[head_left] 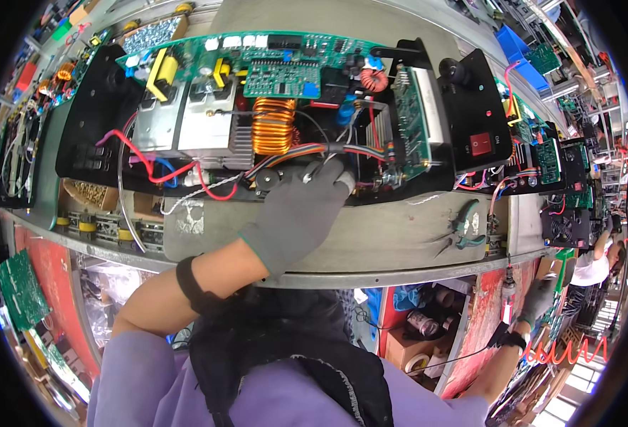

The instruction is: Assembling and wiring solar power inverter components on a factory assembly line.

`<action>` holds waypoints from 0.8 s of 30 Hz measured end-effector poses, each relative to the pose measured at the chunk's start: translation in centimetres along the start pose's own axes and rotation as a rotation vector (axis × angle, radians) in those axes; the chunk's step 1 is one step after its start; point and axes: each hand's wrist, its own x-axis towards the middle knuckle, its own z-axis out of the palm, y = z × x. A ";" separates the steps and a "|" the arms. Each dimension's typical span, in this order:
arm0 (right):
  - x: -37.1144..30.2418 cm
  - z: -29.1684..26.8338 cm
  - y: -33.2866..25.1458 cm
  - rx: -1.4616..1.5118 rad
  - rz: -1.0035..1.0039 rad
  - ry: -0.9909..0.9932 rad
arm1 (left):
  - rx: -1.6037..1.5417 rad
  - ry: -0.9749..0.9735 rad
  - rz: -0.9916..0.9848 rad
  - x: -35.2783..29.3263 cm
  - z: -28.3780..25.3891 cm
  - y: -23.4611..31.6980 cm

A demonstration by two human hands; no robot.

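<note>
- Basically, grey flat worktop (392, 238) carries the lot.
- Long, open black metal chassis with green circuit boards (90, 114) sits on it, square in front of the person.
- Left hand in grey glove (296, 217): at the chassis front edge, fingertips in by the wiring. Fingers bent; can't tell how closed the grip is or whether it has a wire.
- Right hand in grey glove (539, 299): low right, off the worktop, near a hanging silver-and-red cylindrical driver (507, 295). Can't tell grip or contents.
- Green-handled pliers (463, 226): loose near the worktop edge. Risk: a forearm sweep knocks them off.
- Multicoloured flat cable (362, 150): just above left fingertips. Risk: a sideways tug strains its connector.
- Thin red wire (219, 196): slack loop at the chassis front. Risk: glove snags it.
</note>
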 end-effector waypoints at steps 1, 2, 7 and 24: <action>0.1 -2.0 -2.8 0.252 0.111 0.111 | -0.002 -0.002 -0.008 0.1 0.2 -0.1; 0.3 -4.3 -5.9 0.443 -0.166 0.230 | -0.002 -0.005 -0.017 0.2 0.5 -0.1; -6.6 -12.7 -25.0 1.469 -0.182 -0.063 | -0.115 0.096 -0.022 0.3 1.4 -0.4; -11.6 -13.9 -45.1 0.998 -0.857 -0.184 | -0.302 -0.039 -0.107 1.0 1.7 -0.4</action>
